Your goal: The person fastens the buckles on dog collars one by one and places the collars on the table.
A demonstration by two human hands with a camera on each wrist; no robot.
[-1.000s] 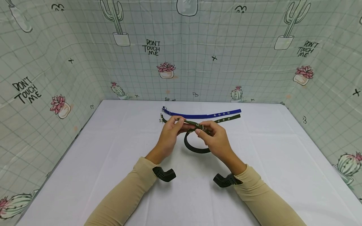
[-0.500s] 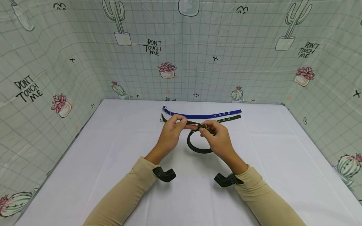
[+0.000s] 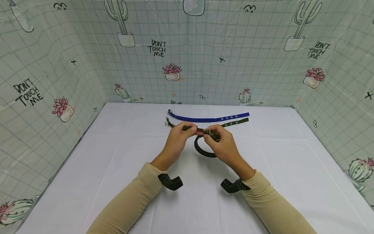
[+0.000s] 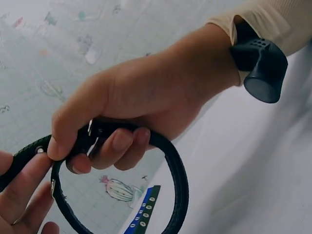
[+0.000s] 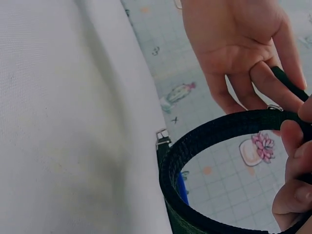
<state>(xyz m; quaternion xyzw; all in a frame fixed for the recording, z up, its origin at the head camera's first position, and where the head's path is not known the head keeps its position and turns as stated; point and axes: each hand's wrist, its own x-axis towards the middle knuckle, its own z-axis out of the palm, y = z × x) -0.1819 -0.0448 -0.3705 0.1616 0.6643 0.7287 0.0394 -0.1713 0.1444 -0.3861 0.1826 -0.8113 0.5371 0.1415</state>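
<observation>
Dark green strap (image 4: 180, 180): narrow woven-looking band bent into a rounded loop, held up between the two hands; the loop hangs at the near side of the right hand's fingers.
Metal parts: a shiny buckle (image 4: 91, 127) at the right hand's fingers, and an eyelet (image 4: 40, 150) beside the left hand's fingertips.
Left hand (image 3: 176, 140): thumb and fingers closed together, pinching the strap's end section.
Right hand (image 3: 225, 144): fingers curled, thumb pressing, gripping the strap by its buckle.
Blue strap (image 3: 201, 120): flat, gently curved, with round metal eyelets toward one end, lying beyond both hands.
Second green strap (image 3: 237, 123): flat, lying just beyond the hands, its middle hidden by them; buckle end past the left hand, punched end past the right.
Tablecloth (image 3: 187, 211): smooth white fabric beneath the hands.
Backdrop (image 3: 201, 79): rippled gridded sheet with cactus prints, beyond the hands.
Sleeves (image 3: 131, 198): beige, ribbed in close view, behind each hand.
</observation>
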